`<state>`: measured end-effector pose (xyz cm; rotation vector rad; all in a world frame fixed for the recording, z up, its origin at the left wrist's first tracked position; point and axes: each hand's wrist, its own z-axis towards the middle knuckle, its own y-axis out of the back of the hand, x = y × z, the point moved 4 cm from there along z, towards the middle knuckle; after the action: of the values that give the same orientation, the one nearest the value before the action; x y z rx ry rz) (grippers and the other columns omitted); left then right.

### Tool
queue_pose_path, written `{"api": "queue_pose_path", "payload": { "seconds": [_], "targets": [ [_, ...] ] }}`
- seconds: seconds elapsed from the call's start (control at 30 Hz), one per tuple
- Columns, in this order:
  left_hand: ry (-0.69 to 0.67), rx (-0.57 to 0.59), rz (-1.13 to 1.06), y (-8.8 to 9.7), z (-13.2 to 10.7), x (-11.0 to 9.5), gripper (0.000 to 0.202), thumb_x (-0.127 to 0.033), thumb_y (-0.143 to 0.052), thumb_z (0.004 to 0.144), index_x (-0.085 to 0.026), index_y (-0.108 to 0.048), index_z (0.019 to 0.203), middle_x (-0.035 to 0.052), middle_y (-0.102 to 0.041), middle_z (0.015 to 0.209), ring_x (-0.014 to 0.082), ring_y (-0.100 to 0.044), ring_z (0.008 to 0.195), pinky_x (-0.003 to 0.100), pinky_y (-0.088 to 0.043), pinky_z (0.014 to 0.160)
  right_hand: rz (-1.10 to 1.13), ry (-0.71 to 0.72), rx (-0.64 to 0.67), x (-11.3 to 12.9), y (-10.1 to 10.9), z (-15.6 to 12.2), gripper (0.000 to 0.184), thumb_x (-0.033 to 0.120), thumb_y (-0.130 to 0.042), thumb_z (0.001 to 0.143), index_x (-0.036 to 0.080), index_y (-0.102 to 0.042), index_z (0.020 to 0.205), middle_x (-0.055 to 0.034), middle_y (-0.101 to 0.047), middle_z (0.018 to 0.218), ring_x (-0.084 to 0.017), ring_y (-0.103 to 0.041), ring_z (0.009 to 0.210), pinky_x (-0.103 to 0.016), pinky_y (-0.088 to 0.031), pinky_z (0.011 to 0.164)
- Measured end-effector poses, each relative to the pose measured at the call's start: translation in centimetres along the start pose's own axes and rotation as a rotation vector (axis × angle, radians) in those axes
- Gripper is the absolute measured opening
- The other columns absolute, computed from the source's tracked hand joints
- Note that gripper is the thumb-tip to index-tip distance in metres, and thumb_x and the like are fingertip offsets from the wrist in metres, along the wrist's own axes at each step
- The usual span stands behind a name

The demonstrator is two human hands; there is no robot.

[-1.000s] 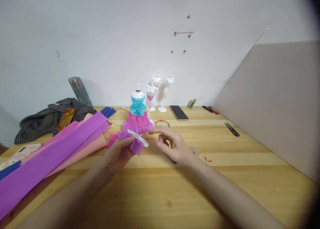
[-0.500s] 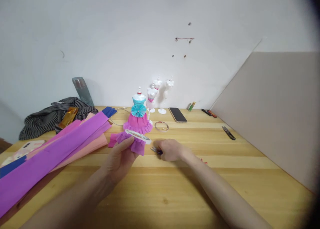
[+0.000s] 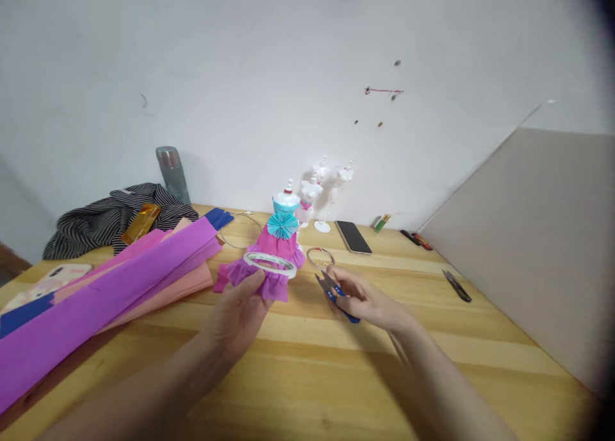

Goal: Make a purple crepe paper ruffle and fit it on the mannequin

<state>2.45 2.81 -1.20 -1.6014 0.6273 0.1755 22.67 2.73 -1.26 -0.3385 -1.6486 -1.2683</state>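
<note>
My left hand (image 3: 239, 316) is closed on a ruffled purple crepe strip (image 3: 262, 282) with a white tape ring (image 3: 270, 264) lying on top of it. My right hand (image 3: 368, 302) grips small blue-handled snips (image 3: 333, 288), blades pointing up and left toward the ruffle. Just behind stands a small mannequin (image 3: 284, 226) in a pink paper dress with a teal bow.
Long purple and pink crepe sheets (image 3: 106, 293) lie at left on the wooden table (image 3: 307, 377). Behind are striped cloth (image 3: 100, 218), a grey bottle (image 3: 172, 175), white mannequins (image 3: 331, 184), a phone (image 3: 353, 236), a wire ring (image 3: 320, 257) and black snips (image 3: 456, 285). A grey board (image 3: 538, 236) leans at right.
My right hand went down to the table, closed on the blue snips and lifted them toward the ruffle. The left hand kept hold of the ruffle and tape ring.
</note>
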Motion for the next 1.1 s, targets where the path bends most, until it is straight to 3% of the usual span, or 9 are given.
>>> {"api": "queue_pose_path", "payload": {
  "seconds": [0.07,0.13,0.2,0.3,0.47,0.63,1.1],
  "targets": [
    [-0.027,0.037,0.065,-0.2,0.0,0.2,0.033,-0.008,-0.077,0.068,-0.022,-0.065,0.095,-0.0004,-0.072,0.091,0.0166,-0.068,0.096,0.031,-0.053,0.095,0.122,0.054,-0.075,1.6,-0.2,-0.6,0.01,0.016,-0.044,0.08,0.023,-0.038,0.082,0.0039,-0.054,0.06,-0.013,-0.052,0.054,-0.027,-0.044,0.056],
    [-0.052,0.048,0.126,-0.4,-0.2,0.4,0.038,-0.013,-0.08,0.065,-0.023,-0.065,0.098,-0.0003,-0.072,0.092,0.0192,-0.067,0.102,0.034,-0.05,0.099,0.042,0.085,-0.24,2.9,-0.2,-1.1,0.012,0.013,-0.047,0.08,0.023,-0.04,0.079,0.0046,-0.05,0.061,-0.012,-0.045,0.052,-0.024,-0.036,0.051],
    [-0.074,0.034,0.177,-0.4,-0.3,0.4,0.039,-0.017,-0.081,0.064,-0.024,-0.065,0.1,0.0002,-0.072,0.092,0.0213,-0.065,0.105,0.035,-0.049,0.099,-0.039,0.123,-0.294,3.8,-0.4,-1.3,0.011,0.013,-0.047,0.082,0.022,-0.048,0.089,0.003,-0.052,0.066,-0.013,-0.047,0.056,-0.025,-0.035,0.052],
    [-0.098,0.004,0.248,-0.2,-0.6,0.3,0.039,-0.016,-0.08,0.064,-0.025,-0.065,0.099,0.0003,-0.072,0.092,0.0222,-0.064,0.107,0.034,-0.05,0.096,-0.155,0.189,-0.291,4.6,-0.4,-1.4,0.015,0.019,-0.046,0.091,0.02,-0.057,0.1,-0.0003,-0.058,0.073,-0.015,-0.053,0.064,-0.027,-0.039,0.059],
    [-0.119,-0.011,0.301,0.2,-0.9,0.2,0.04,-0.019,-0.081,0.064,-0.023,-0.067,0.101,0.0012,-0.073,0.091,0.0225,-0.065,0.104,0.032,-0.051,0.092,-0.223,0.218,-0.271,5.1,-0.8,-1.4,0.029,0.034,-0.038,0.101,0.018,-0.062,0.097,-0.0046,-0.065,0.081,-0.017,-0.059,0.072,-0.028,-0.044,0.065],
    [-0.121,-0.034,0.359,0.2,-1.1,0.4,0.043,-0.021,-0.084,0.062,-0.023,-0.068,0.103,0.0019,-0.073,0.091,0.0232,-0.065,0.103,0.031,-0.051,0.091,-0.273,0.197,-0.275,5.2,-1.6,-1.1,0.04,0.043,-0.034,0.102,0.017,-0.062,0.091,-0.0053,-0.066,0.078,-0.017,-0.058,0.068,-0.028,-0.042,0.062],
    [-0.104,0.014,0.346,0.9,-1.0,1.0,0.04,-0.024,-0.081,0.07,-0.023,-0.07,0.108,0.0027,-0.073,0.095,0.0219,-0.064,0.104,0.034,-0.045,0.098,-0.206,0.204,-0.287,5.4,-1.7,-0.9,0.046,0.05,-0.035,0.1,0.016,-0.063,0.088,-0.0044,-0.064,0.073,-0.015,-0.055,0.063,-0.026,-0.039,0.059]
  ]
}}
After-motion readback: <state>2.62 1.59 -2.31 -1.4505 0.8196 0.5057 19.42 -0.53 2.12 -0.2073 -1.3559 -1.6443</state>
